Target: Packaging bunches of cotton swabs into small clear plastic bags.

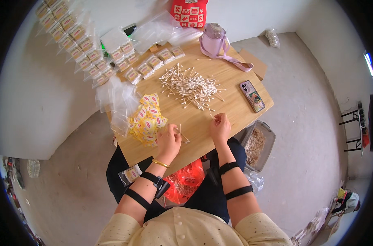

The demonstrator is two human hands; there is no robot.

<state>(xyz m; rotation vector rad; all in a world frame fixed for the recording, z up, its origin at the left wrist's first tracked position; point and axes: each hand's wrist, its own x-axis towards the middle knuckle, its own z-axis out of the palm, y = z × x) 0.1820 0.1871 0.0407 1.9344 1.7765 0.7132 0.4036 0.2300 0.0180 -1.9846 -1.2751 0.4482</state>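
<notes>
Cotton swabs [191,87] are heaped beyond the curled fingers of the left hand [169,139] and right hand [221,127], stray swabs [184,137] lying beside the left; any grip cannot be told. Picking seems in hand; light pinching is probably required next.

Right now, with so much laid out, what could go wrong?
The cotton swabs lie in a loose heap, so a brush from the right hand might scatter some. The yellow cards, piled close to the left hand, could slide if nudged. The phone lies near the right edge of the table and might get knocked off.
</notes>
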